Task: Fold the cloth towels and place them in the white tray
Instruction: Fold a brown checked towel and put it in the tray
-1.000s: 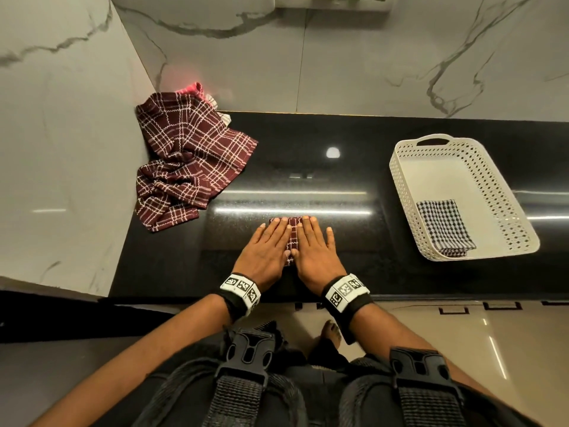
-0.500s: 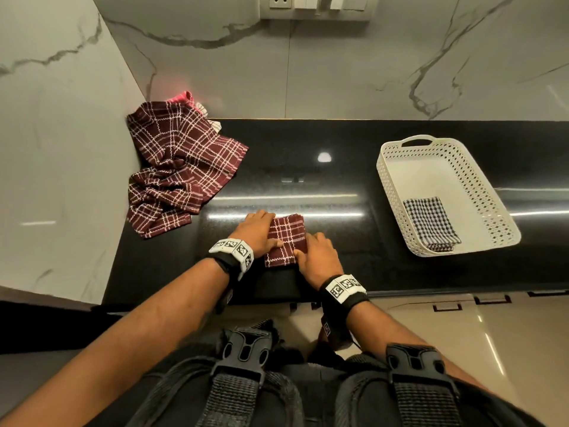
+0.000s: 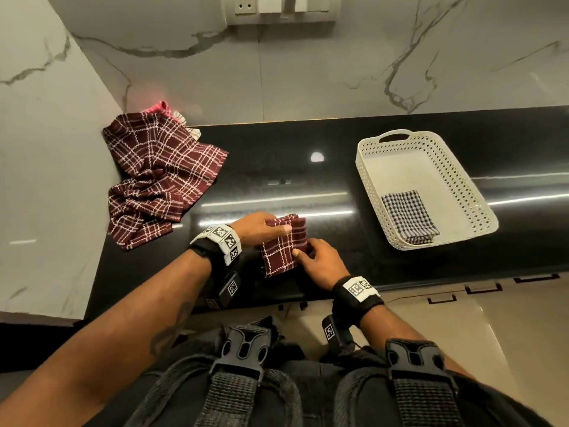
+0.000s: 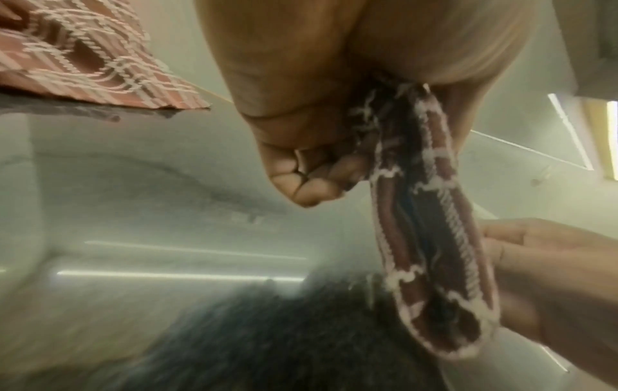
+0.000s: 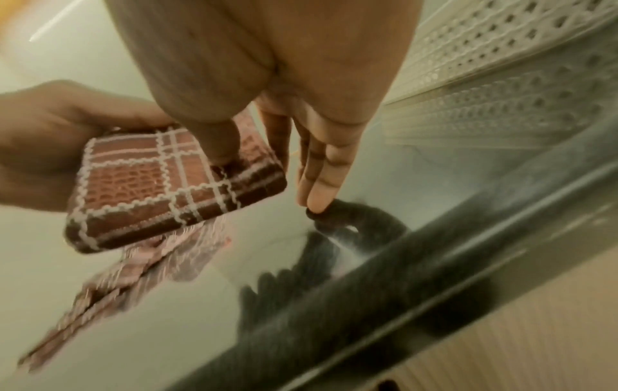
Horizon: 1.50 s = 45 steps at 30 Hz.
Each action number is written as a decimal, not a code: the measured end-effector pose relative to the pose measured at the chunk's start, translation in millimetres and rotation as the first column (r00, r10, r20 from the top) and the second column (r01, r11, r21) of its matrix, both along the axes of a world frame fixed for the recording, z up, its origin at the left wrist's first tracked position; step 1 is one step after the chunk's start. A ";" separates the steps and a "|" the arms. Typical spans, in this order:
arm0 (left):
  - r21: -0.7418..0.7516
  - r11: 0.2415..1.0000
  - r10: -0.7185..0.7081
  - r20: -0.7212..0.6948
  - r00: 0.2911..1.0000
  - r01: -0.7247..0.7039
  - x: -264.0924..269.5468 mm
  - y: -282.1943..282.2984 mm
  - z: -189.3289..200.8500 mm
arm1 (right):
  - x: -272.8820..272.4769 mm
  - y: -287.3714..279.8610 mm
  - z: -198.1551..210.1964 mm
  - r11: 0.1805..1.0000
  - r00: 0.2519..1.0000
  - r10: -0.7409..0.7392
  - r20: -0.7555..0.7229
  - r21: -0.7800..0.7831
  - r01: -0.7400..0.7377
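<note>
1. A folded maroon plaid towel (image 3: 283, 245) is held between both hands just above the black counter (image 3: 338, 266).
2. The left hand (image 3: 257, 228) pinches its far edge; the right hand (image 3: 320, 260) grips its near right side.
3. To the right, the white tray (image 3: 462, 180) holds a folded black-checked towel (image 3: 406, 215).

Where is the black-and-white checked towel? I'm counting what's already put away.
In the head view, the checked towel lies folded in the near corner of the white tray, right of both hands.
</note>
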<state>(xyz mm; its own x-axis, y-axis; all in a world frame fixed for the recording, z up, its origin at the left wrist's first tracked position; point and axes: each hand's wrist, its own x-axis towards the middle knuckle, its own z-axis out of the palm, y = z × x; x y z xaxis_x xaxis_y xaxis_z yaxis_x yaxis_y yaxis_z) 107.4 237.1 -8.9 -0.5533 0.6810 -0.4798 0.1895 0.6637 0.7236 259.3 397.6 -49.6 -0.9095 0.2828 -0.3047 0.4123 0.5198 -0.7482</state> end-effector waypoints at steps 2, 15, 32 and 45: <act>0.118 0.993 0.015 0.096 0.995 -0.026 2.8 16.5 13.7 | 5.2 19.2 14.9 0.977 0.993 -0.097 -0.061 -0.197 0.084; -0.029 0.934 -0.351 -0.256 0.901 0.356 23.7 311.7 73.6 | 65.5 278.7 80.4 0.821 0.799 -0.567 -0.203 -0.228 0.524; -0.374 0.841 -0.506 -0.289 0.812 0.391 47.6 437.6 2.0 | 67.6 358.1 42.1 0.797 0.932 -0.279 0.231 0.597 0.090; -0.182 0.922 -0.386 -0.369 0.846 0.342 26.9 413.1 13.3 | 43.3 336.2 58.6 0.718 0.969 -0.193 0.155 0.695 0.032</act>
<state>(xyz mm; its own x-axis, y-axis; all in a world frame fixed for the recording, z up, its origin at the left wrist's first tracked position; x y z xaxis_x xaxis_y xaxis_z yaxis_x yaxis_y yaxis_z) 134.3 650.2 4.4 -0.4321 0.8279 -0.3576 0.6837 0.5593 0.4687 302.6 733.8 9.1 -0.7976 0.5821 -0.1581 0.5994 0.7943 -0.0996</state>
